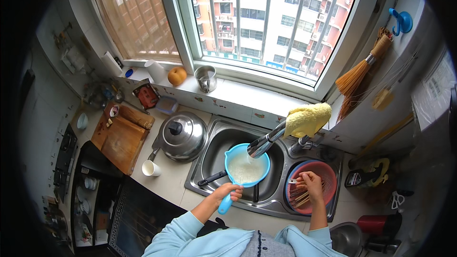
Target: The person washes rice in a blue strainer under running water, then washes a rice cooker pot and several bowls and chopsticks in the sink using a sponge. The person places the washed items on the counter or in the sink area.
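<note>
My left hand (228,194) grips the handle of a light-blue plastic dipper (266,162), held over the left basin of the steel sink (276,192). Cloudy whitish water and pale grains that look like rice (246,169) fill its bowl. The spout of the chrome faucet (262,144) points into the dipper. Over the pink plastic basket (330,176), my right hand (311,185) has its fingers closed around a utensil; a flat pale end (292,181) with a hole sticks out beside the fingertips. Chopsticks (301,200) lie in the basket below that hand.
A yellow towel (309,119) drapes over the faucet. In the left basin rests a black handle (213,177). Left of the sink are a lidded steel pot (189,137), a white cup (151,168) and a wooden cutting board (123,146). A dark bottle (360,178) stands right.
</note>
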`<state>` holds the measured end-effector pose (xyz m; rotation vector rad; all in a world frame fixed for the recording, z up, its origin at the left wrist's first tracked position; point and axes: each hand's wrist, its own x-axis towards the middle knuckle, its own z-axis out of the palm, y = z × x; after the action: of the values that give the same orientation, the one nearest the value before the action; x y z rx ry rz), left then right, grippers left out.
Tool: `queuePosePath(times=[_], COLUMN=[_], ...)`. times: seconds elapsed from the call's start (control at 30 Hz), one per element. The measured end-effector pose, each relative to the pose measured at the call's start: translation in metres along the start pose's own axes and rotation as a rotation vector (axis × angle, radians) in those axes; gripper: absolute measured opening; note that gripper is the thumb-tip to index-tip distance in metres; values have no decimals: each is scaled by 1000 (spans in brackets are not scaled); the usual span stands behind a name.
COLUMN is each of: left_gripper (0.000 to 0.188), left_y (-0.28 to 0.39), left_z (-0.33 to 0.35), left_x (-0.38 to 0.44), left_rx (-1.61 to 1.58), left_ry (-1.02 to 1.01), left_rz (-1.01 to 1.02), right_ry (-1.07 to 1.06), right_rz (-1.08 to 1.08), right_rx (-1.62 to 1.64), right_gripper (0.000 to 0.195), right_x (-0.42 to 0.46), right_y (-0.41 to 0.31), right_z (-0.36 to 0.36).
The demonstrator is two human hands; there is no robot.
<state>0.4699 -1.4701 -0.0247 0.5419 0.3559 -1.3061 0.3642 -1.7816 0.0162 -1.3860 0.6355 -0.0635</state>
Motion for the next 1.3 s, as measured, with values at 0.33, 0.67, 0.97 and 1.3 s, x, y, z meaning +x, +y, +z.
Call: queuePosePath(times=[0.33,0.67,0.97,1.3], left_gripper=[11,12,10,10], left_y=[6,6,3,-10], left_z=[-3,6,1,13], left_x=[0,-1,-2,1], left_rx=[-11,3,-34,19], left_ry=[-6,-19,-9,5], left_rz=[3,52,49,103], right_ry=[61,111,120,85], right_rz=[-32,-12,15,40], right_rx=[18,24,77,69], right_gripper=[18,17,17,17], right_x=[7,14,15,16], right_y=[1,4,11,11], right_z=[-16,-30,-29,-21])
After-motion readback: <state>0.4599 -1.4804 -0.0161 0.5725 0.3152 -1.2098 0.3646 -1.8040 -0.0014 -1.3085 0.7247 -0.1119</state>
